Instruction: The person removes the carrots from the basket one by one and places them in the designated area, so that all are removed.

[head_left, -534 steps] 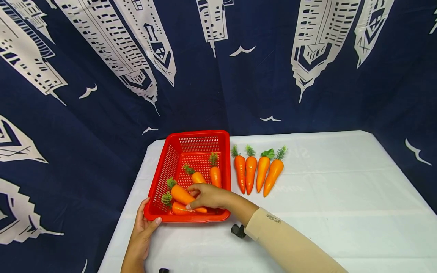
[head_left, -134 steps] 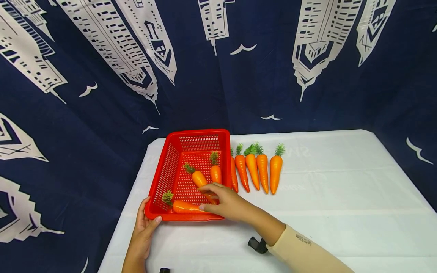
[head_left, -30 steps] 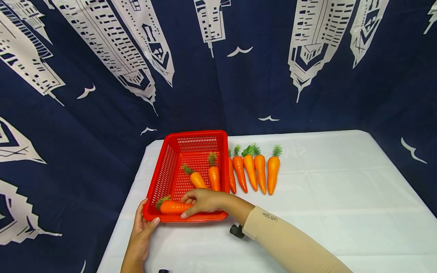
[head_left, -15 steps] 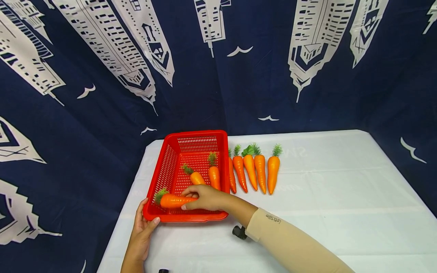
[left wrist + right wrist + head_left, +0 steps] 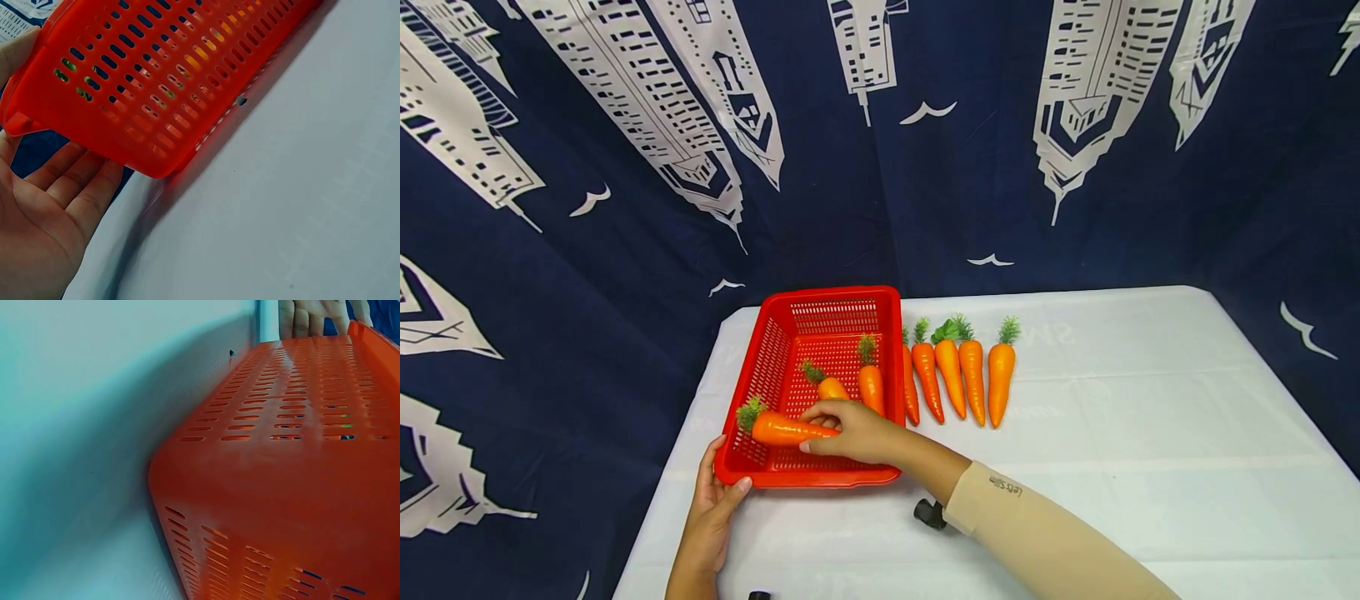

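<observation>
My right hand [image 5: 865, 432] reaches into the red plastic basket [image 5: 808, 479] and pinches an orange carrot [image 5: 778, 428] by its narrow end. The carrot's leafy top points left, and it appears raised off the basket floor. Two other carrots lie farther back inside: a slanted carrot [image 5: 832, 389], partly covered by my right hand, and an upright-lying carrot [image 5: 871, 385] along the right wall. My left hand [image 5: 711, 504] grips the basket's near left corner, thumb on the rim and fingers [image 5: 94, 194] under it. The right wrist view shows only the basket's outer walls, not the held carrot.
Right of the basket, several carrots [image 5: 972, 375] lie side by side in a row, tops pointing away. They rest on a white-covered table [image 5: 1135, 417]. A black object [image 5: 929, 513] shows by the right forearm. A dark blue printed cloth [image 5: 970, 183] hangs behind.
My right hand has taken the front carrot and raised it away from the basket's near wall. Since the oldest frame, the basket holds fewer carrots and the row outside is longer.
</observation>
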The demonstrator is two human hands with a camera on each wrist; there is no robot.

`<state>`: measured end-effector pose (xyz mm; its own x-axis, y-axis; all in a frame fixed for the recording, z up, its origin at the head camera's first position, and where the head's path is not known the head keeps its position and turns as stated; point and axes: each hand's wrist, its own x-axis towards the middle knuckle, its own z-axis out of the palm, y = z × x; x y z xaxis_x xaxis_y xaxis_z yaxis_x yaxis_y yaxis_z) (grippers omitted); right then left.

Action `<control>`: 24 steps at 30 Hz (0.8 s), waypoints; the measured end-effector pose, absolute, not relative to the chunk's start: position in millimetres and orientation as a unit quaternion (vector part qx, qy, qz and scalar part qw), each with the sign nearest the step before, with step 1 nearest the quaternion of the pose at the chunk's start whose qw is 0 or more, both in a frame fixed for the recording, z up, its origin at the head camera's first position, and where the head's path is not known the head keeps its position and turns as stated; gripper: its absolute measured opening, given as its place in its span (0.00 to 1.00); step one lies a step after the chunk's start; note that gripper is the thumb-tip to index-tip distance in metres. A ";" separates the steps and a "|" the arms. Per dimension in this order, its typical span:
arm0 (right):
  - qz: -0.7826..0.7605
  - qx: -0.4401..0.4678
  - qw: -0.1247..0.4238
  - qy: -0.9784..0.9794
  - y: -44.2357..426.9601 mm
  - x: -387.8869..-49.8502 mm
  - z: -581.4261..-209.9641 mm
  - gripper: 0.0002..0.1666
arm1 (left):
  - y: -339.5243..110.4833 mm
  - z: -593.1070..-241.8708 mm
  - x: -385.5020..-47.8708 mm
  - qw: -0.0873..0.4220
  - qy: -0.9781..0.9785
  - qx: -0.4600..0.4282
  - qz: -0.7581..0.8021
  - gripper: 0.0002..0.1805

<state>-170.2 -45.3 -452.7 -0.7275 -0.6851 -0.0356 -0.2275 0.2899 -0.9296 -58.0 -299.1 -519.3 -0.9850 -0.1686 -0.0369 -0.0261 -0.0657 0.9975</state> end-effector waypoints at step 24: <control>-0.572 -0.274 0.111 0.765 -40.1 -166.0 -450.7 0.23 | -299.0 -516.8 -57.2 0.046 -0.684 0.080 -0.723 0.43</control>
<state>-166.0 -40.1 -450.7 -0.8249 -0.5465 0.1446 -0.2931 0.1946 -0.9361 -57.2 -299.0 -516.8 -0.9829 -0.1762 -0.0534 -0.0436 -0.0594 0.9973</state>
